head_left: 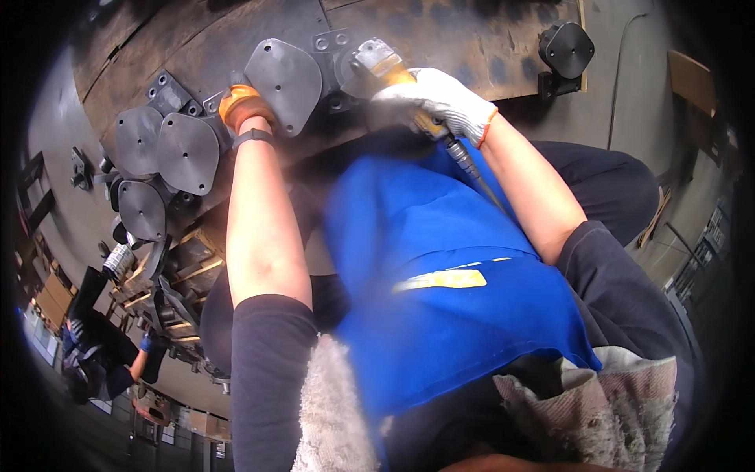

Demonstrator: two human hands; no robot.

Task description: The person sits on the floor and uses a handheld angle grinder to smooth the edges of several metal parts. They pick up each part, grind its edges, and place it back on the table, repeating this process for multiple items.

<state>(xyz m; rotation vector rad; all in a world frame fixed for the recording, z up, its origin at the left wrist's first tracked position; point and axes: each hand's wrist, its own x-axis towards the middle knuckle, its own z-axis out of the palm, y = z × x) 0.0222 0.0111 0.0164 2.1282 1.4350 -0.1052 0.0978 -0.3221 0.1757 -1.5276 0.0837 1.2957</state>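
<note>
My left hand (pixel 247 108), in an orange glove, is closed at the left edge of a dark rounded metal plate (pixel 285 82) with small holes. The fingers wrap a dark part of that metal piece, partly hidden by the glove. In a white knit glove, my right hand (pixel 442 98) grips a yellow air grinder (pixel 425 124) with a grey head. Its disc (pixel 355 75) looks blurred and lies over a drilled bracket (pixel 330 41) just right of the plate. A metal hose coupling (pixel 462 157) hangs from the tool's rear.
Several similar plates with brackets (pixel 187 153) crowd the left of the worn wooden tabletop (pixel 456 31). Another plate piece (pixel 566 50) stands at the far right corner. Wooden pallets (pixel 193 263) sit lower left, where another person (pixel 98 354) is at work.
</note>
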